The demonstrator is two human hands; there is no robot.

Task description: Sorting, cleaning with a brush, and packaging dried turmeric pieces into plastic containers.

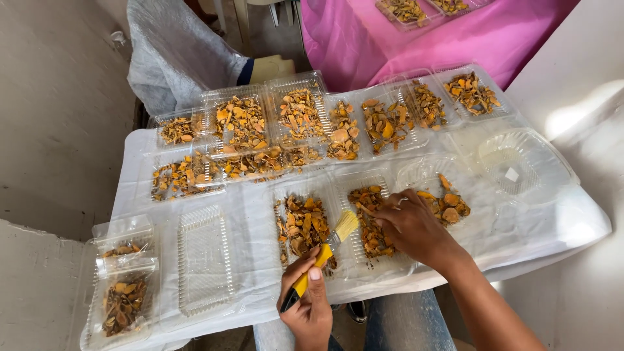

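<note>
The left hand is closed around a yellow-handled brush with pale bristles, bristles pointing up toward the right hand. That hand rests with fingers curled, pinching into dry, chipped orange root slices in a clear ribbed plastic tray. More such trays, thin and glossy, crowd the white-covered counter; an empty one lies left.
</note>
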